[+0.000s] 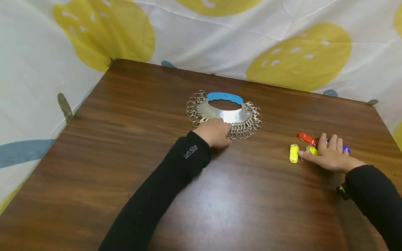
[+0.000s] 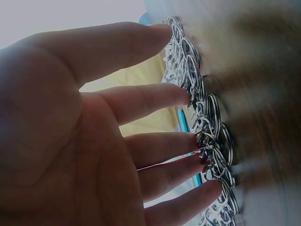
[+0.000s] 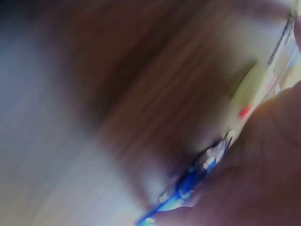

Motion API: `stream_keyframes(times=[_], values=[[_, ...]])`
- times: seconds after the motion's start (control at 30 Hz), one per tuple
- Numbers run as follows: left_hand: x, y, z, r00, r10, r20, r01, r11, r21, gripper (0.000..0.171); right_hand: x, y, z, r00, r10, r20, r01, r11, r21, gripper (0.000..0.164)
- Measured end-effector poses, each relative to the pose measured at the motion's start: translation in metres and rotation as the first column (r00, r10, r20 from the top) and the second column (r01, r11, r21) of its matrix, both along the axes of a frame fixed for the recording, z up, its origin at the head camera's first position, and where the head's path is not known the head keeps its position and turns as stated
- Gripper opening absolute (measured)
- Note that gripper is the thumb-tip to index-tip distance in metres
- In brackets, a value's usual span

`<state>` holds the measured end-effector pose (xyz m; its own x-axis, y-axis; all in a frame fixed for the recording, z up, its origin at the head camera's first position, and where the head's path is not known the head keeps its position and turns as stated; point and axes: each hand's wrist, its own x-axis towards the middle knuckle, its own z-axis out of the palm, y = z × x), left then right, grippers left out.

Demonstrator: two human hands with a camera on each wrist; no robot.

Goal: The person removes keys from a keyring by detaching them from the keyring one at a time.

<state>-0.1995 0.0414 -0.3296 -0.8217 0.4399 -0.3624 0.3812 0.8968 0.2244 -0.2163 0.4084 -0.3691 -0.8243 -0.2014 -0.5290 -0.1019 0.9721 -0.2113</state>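
Observation:
On the wooden table lies a shiny curved metal plate (image 1: 216, 111) with a blue strap (image 1: 224, 96) and a dense fringe of key rings (image 1: 246, 133). My left hand (image 1: 215, 134) rests at the near side of the fringe. Its spread, fairly straight fingers meet the rings (image 2: 216, 117) in the left wrist view. To the right, my right hand (image 1: 333, 155) lies flat with fingers spread over several plastic key tags, hiding part of them. A yellow key tag (image 1: 293, 153) sits by the thumb, a red key tag (image 1: 307, 139) beyond it, and a blue key tag (image 1: 346, 150) shows past the fingers.
The brown table (image 1: 132, 115) reaches back to a white curtain (image 1: 201, 31) with yellow fruit shapes, which hangs along its far and left edges. Both forearms wear black sleeves (image 1: 163, 191). The right wrist view is badly blurred.

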Motion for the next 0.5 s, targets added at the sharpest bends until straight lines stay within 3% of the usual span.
stream_keyframes(times=[0.3,0.5], values=[[0.004,0.006,-0.002,0.999,0.010,0.037,-0.010,1.000,0.022,0.039,-0.046,-0.057,0.000,0.997,-0.043,0.063,0.044,0.999,-0.022,0.115],[0.001,0.018,-0.002,1.000,-0.008,0.021,0.007,1.000,0.021,0.038,-0.073,-0.063,-0.010,0.998,-0.053,0.018,0.054,0.997,-0.049,0.121]])
